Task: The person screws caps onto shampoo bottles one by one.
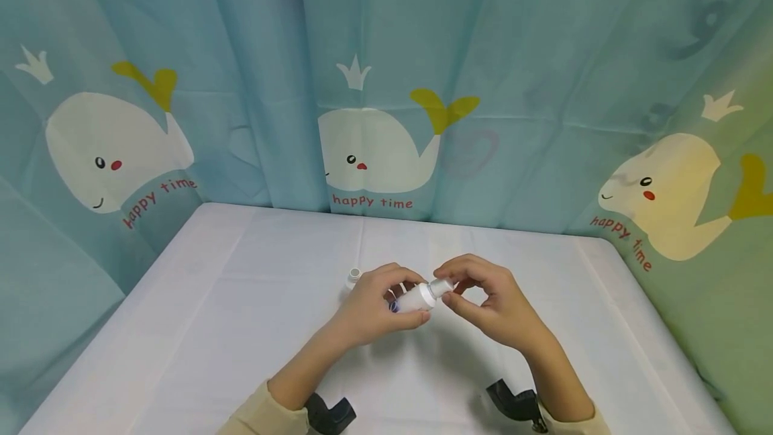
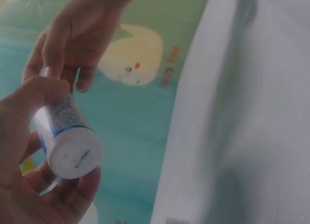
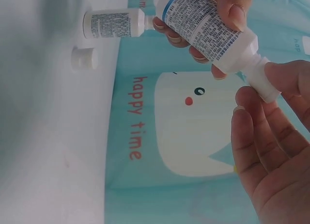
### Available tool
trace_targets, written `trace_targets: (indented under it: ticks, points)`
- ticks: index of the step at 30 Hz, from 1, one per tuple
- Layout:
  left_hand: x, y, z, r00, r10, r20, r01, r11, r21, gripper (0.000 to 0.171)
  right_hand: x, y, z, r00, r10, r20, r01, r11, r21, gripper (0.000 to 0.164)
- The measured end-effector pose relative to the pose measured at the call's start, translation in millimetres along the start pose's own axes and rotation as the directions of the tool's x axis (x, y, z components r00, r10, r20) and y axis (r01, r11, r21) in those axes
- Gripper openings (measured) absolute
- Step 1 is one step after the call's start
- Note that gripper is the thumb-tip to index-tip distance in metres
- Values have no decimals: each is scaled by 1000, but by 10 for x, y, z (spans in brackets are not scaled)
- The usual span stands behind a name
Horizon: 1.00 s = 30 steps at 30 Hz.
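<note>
My left hand (image 1: 373, 307) grips a small white bottle (image 1: 414, 299) round its body, tilted with its top toward the right. Small print and a blue band cover its label, and the base (image 2: 75, 153) faces the left wrist camera. At the bottle's neck, my right hand (image 1: 495, 297) pinches a white cap (image 3: 264, 83) between thumb and fingertips. Both hands are above the table. Behind the left hand stands a second white bottle (image 3: 112, 24), uncapped, with a similar printed label; the hand partly hides it in the head view.
A loose white cap (image 3: 84, 58) sits on the table near the standing bottle. The white-covered table (image 1: 253, 327) ends at a blue-green curtain (image 1: 260, 86) printed with whales. Black wrist mounts (image 1: 516, 405) show on the forearms.
</note>
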<state>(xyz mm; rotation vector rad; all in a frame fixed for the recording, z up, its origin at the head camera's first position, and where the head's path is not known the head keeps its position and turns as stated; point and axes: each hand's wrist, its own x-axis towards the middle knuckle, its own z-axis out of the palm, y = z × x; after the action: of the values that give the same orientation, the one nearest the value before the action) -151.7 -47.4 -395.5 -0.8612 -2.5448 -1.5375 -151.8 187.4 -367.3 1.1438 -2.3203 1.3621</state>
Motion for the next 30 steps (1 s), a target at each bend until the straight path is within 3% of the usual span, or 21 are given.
trace_targets:
  ticks: [13,21,30]
  points:
    - [-3,-12,-2,1000,3,-5,-2,1000,14,31,-4,12,17,1000,25,7,-25,1000,-9,29]
    - [-4,-8,1,1000,21,-12,-21,1000,23,31,16,20,24,1000,-20,-24,19,1000,-19,37]
    - [-8,2,-3,1000,3,-21,-3,1000,28,31,9,-10,42,999,-11,-30,11,1000,-27,30]
